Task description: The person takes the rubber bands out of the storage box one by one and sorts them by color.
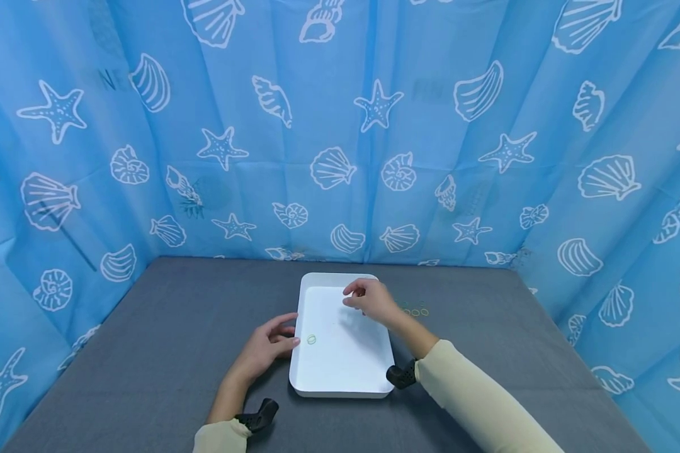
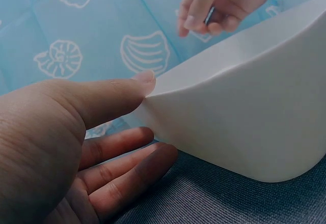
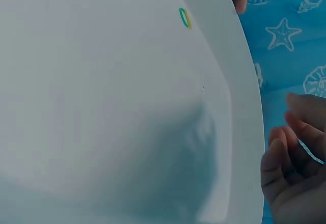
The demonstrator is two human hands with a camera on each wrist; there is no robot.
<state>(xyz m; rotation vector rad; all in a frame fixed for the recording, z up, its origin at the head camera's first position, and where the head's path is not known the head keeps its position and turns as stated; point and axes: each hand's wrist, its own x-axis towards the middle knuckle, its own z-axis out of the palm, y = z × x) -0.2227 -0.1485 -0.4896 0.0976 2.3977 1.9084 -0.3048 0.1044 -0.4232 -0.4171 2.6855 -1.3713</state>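
Observation:
A white tray [image 1: 342, 377] lies on a grey surface. My left hand [image 1: 265, 349] is at its left side. In the left wrist view the thumb [image 2: 117, 99] touches the rim and the other fingers rest loosely by the outer wall. My right hand [image 1: 371, 299] hovers over the far right part of the tray, thumb and fingertips drawn together. Between them in the left wrist view shows a small, thin dark piece [image 2: 209, 15], too small to tell its kind. Inside the tray lie a green and a yellow rubber band [image 3: 185, 18], side by side.
Several small yellow and green bands [image 1: 415, 312] lie on the grey table [image 1: 487, 352] beyond the right edge of the tray, partly behind the right forearm. A blue curtain [image 1: 362, 132] with white shells and starfish encloses the back and sides.

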